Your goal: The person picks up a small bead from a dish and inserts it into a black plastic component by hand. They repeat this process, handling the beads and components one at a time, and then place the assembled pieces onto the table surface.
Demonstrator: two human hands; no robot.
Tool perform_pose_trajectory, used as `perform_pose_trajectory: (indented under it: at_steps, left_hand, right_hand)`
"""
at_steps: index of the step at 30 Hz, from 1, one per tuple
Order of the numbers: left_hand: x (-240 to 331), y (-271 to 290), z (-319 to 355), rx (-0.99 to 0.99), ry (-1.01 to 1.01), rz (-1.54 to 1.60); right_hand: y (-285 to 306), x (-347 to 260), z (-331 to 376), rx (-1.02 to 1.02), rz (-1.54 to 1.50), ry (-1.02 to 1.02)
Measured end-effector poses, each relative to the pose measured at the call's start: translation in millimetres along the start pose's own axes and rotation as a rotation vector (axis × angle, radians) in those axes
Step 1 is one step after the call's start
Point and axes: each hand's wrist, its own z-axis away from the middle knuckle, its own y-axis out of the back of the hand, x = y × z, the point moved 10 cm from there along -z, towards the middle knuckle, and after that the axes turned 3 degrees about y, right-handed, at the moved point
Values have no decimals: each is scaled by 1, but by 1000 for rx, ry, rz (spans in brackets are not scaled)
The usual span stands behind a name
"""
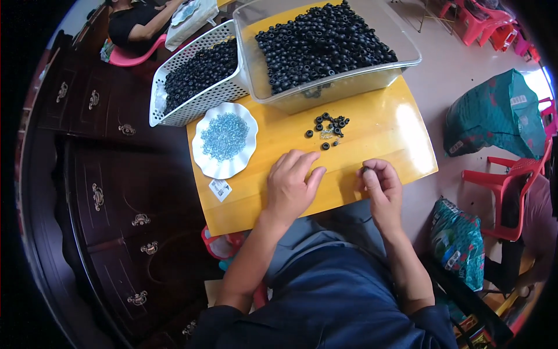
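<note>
Right hand (pixel 381 185) pinches a small black ring (pixel 368 172) at table (pixel 372 125) edge | left hand (pixel 292 181) flat, empty, palm down | loose rings (pixel 329 127) ahead | advice: keep pinch light, ring level, steady wrist on wood.

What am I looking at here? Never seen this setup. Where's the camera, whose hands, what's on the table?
There is no machine: a person works with bare hands. The one picture comes from a wide fisheye camera on that person's head, looking down, so edges bend.

The left hand rests flat on the yellow wooden table. The right hand pinches one small dark ring at its fingertips.

On the table lie a clear tub of black rubber rings, a white perforated basket of more, a white scalloped plate of small pale blue rings, and a loose cluster of black rings. Another person sits at the top left.
</note>
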Motion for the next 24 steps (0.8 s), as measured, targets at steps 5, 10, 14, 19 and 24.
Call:
perform_pose_trajectory:
  at_steps: [5, 10, 14, 19, 24]
  left_hand:
    - [26, -22, -31, -12, -108, -95]
    - [21, -45, -40, -52, -128, -177]
    - [21, -55, -44, -63, -155, -231]
    - [26, -59, -51, -70, -148, -267]
    - [30, -63, -52, -86, -173, -297]
  right_hand:
    - [-2, 21, 23, -60, -251, -192]
    - [-6, 32, 32, -170, -400, -292]
    - [-4, 33, 33, -181, -452, -299]
    - [-7, 33, 36, -218, -460, -292]
    - [-2, 38, 39, -180, -554, -403]
